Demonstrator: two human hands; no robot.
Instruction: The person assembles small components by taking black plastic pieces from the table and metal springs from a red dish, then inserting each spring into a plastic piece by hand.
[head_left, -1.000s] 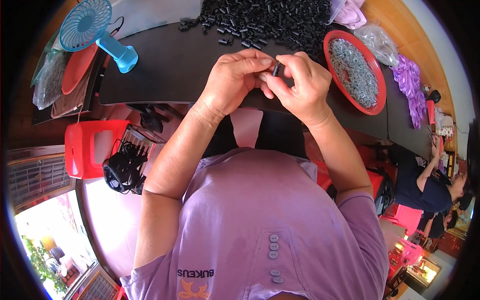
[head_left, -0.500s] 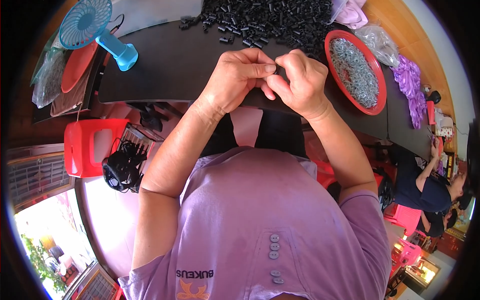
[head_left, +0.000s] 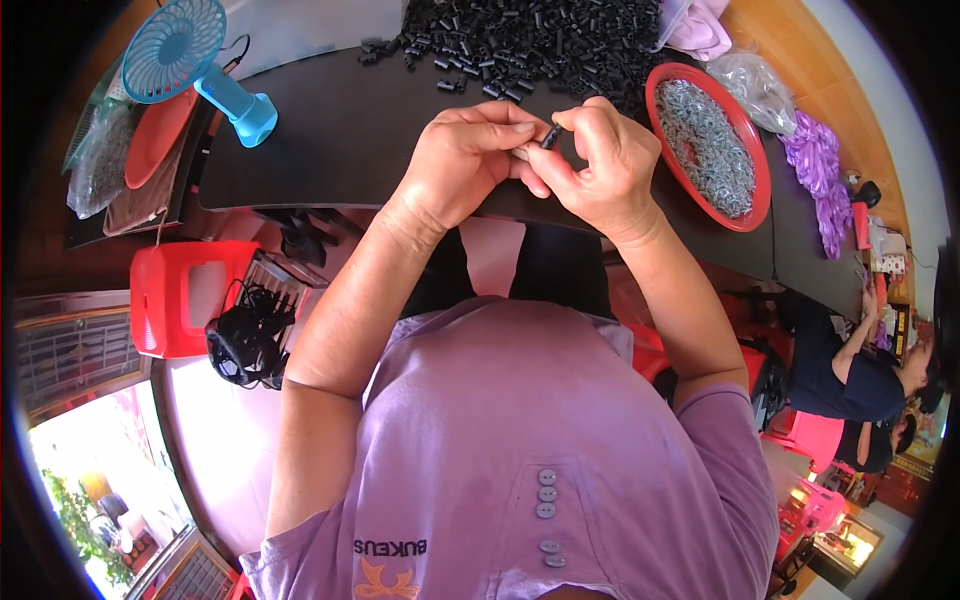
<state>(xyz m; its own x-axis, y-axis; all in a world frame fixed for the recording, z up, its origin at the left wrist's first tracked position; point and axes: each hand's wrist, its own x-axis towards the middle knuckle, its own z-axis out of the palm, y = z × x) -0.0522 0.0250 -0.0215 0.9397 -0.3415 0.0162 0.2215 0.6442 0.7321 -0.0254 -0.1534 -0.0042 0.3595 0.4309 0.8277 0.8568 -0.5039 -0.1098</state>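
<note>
**Two hands pinching a small black tube above a dark desk**

Setting, largest first. A dark desk [head_left: 340,150] spans the far part of the view, its near edge curving across the middle. Beyond its right end lies a wooden floor [head_left: 800,60]; at the near left, a pale tiled floor runs toward a bright doorway. On the far middle of the desk lies a broad heap of black tubes [head_left: 540,40]. To the right of the heap stands a red tray [head_left: 752,190] filled with small silvery metal rings [head_left: 705,145]. Farther right lie a clear plastic bag [head_left: 755,85] and a bundle of purple material [head_left: 815,165]. At the far left stands a blue handheld fan [head_left: 190,50], with a red plate [head_left: 155,135] just beside it. Below the desk at left sits a red plastic stool [head_left: 185,295], with a tangle of black parts [head_left: 245,340] touching its right side. Another person [head_left: 860,375] in dark clothing sits at the right rim.

Hands. The left hand [head_left: 465,160] and the right hand [head_left: 600,165] meet over the near edge of the desk, fingertips touching. Both are closed narrowly on one small black tube [head_left: 550,135], which is held tilted between them, just near of the heap.

Change from the earlier frames. The hands sit at much the same place over the desk; the tube, hidden between the fingers half a second ago, now shows at the fingertips. Desk contents are unmoved.
</note>
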